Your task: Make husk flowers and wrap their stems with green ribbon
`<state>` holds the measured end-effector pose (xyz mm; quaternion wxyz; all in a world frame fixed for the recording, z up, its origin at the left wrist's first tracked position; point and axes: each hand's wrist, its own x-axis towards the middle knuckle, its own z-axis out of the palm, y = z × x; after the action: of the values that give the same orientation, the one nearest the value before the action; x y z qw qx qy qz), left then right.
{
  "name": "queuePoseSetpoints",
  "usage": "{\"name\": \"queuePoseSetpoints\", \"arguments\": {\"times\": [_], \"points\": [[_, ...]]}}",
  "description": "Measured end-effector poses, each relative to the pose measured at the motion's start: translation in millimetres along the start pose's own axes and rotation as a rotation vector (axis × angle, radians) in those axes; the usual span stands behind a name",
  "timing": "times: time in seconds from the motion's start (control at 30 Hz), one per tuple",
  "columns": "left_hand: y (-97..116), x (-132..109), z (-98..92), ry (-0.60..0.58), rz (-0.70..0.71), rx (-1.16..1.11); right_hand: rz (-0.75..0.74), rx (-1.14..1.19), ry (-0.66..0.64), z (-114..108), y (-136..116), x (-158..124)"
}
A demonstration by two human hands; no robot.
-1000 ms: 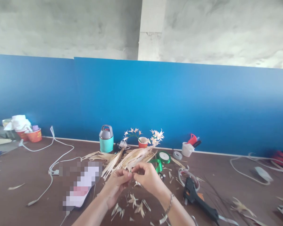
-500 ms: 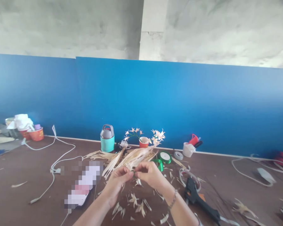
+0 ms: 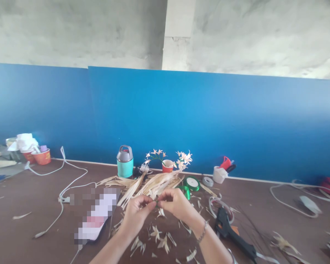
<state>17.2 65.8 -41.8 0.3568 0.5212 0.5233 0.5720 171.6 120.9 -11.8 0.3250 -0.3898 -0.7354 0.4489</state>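
My left hand (image 3: 136, 214) and my right hand (image 3: 174, 203) meet above the brown table (image 3: 30, 198), fingers pinched together on a small pale piece (image 3: 154, 202) between them; I cannot make out what it is. Just behind them lies a heap of dried straw-coloured leaf strips (image 3: 151, 183). Small pale straw flowers (image 3: 159, 238) are scattered on the table under my wrists. A bracelet sits on my right wrist.
A black glue gun (image 3: 233, 234) lies right of my right arm. A green ribbon roll (image 3: 191, 183), a teal jar (image 3: 124, 161), a red cup with straw flowers (image 3: 167, 165) and a white cup with tools (image 3: 220, 173) stand near the blue wall. White cables (image 3: 63, 183) trail left.
My hands have closed in on each other and shifted slightly up and away from me. The view has shifted a little.
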Motion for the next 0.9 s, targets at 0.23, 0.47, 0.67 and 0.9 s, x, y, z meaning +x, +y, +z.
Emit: {"name": "queuePoseSetpoints", "arguments": {"times": [0.23,0.47,0.67,0.9], "points": [[4,-2,1.3,0.004,0.052,0.092,0.004,-0.017,0.018,3,4,1],[2,-4,4.4,-0.026,-0.020,-0.065,-0.012,0.040,-0.013,3,8,3],[5,-4,6.6,-0.068,-0.157,-0.242,0.011,0.048,-0.034,-1,4,1],[12,-5,5.1,-0.077,-0.220,-0.307,-0.006,0.053,-0.054,0,10,2]]}}
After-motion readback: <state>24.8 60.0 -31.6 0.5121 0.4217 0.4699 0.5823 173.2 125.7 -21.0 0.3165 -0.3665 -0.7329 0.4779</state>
